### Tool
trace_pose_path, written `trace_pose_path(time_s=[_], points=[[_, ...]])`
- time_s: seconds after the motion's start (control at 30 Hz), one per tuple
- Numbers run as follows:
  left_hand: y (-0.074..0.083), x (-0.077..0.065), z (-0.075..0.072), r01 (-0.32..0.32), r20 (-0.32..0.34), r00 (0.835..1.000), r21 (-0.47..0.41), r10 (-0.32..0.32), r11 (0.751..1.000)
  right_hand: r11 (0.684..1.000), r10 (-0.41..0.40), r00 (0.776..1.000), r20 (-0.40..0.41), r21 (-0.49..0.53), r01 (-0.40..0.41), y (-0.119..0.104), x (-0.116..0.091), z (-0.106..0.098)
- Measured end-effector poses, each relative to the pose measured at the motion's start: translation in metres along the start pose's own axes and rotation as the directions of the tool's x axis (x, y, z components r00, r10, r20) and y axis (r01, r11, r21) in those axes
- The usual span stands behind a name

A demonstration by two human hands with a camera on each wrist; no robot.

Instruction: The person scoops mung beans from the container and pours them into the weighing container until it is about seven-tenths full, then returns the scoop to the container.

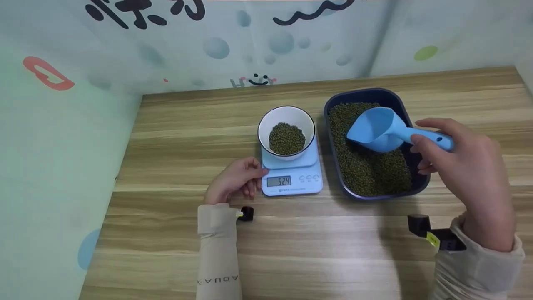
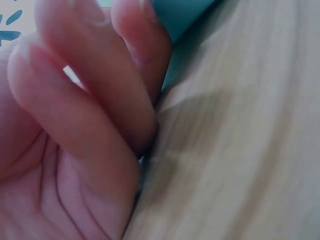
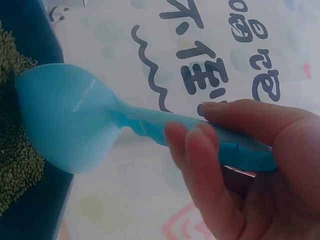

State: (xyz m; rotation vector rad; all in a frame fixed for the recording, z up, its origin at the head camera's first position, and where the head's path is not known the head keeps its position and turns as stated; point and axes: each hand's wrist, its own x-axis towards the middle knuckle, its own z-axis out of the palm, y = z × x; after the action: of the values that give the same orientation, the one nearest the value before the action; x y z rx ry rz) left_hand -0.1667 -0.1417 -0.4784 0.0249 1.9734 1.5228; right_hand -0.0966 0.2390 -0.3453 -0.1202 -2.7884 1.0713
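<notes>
You've got your right hand (image 1: 470, 158) curled round the handle (image 1: 443, 141) of the light-blue plastic scoop (image 1: 377, 129), the best hold on something likely light, stiff and slick, above small green beans (image 1: 354, 171) in the dark-blue oblong tub (image 1: 393, 100), your bent-fingered left hand (image 1: 233, 179) touching the flat pale-blue scale (image 1: 306, 189), grip unclear.

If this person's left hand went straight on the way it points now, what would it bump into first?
Most likely the light blue scale: the left hand looks right up against its left edge, though exact contact is hard to judge.
</notes>
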Motion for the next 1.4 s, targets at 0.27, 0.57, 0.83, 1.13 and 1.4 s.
trace_pose_path(time_s=[0.27, 0.57, 0.83, 1.13, 1.4], points=[[-0.002, 0.0, 0.0, 0.001, -0.003, 1.0, -0.025, -0.001, 1.0, 0.998, 0.015, 0.988, -0.153, 0.06, -0.006, 0.002, -0.004, -0.006], [-0.001, 0.002, 0.0, 0.019, -0.01, 1.0, -0.029, -0.019, 0.999, 0.981, 0.122, 0.96, -0.251, 0.177, -0.079, 0.019, -0.011, -0.011], [0.012, -0.006, 0.002, 0.013, 0.008, 1.0, -0.028, -0.012, 1.0, 0.989, 0.136, 0.979, -0.153, 0.082, -0.125, 0.017, -0.009, -0.011], [-0.001, 0.003, 0.0, 0.007, -0.004, 1.0, -0.024, -0.007, 1.0, 0.991, 0.123, 0.992, 0.022, -0.047, -0.122, 0.016, -0.005, -0.013], [-0.001, 0.001, 0.0, 0.006, -0.009, 1.0, -0.014, -0.006, 1.0, 0.972, 0.091, 0.981, 0.169, -0.23, -0.05, 0.014, -0.003, -0.012]])
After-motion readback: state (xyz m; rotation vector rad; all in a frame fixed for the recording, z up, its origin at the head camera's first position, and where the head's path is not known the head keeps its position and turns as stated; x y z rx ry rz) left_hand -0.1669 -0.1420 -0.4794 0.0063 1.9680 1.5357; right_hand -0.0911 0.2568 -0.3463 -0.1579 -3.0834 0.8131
